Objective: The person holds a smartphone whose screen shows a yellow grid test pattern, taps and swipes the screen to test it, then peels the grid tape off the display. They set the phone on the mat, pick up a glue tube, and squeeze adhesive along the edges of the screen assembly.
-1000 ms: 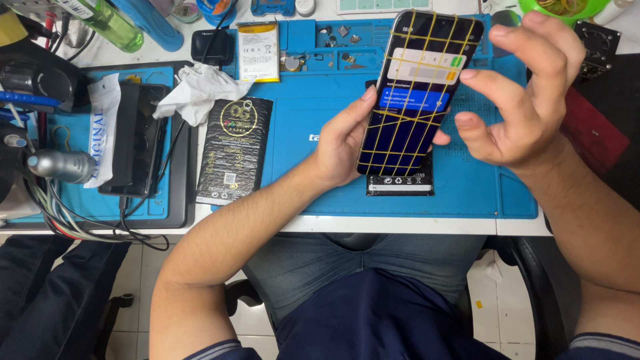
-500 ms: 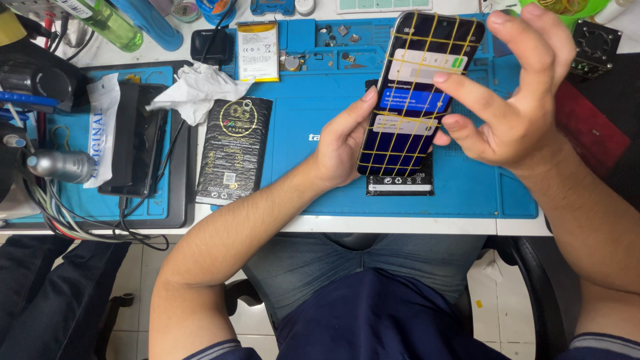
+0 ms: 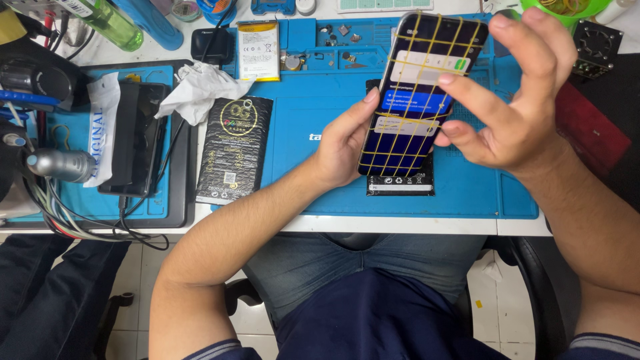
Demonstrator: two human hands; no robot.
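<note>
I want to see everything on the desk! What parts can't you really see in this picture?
- Black item under the phone: head view, mostly covered by the phone and left hand.
- Green bowl: cut by the top edge.
- Small parts on the blue mat: too tiny to identify.
- Right hand hides the phone's right edge.

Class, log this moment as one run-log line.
left hand: holds phone | right hand: fingertip at screen | phone: lit, rubber-banded | below: blue mat

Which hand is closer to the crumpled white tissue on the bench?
The left. The left hand holds the phone over the blue mat, to the right of the crumpled white tissue. The right hand is farther off, beyond the phone's far side.
</note>
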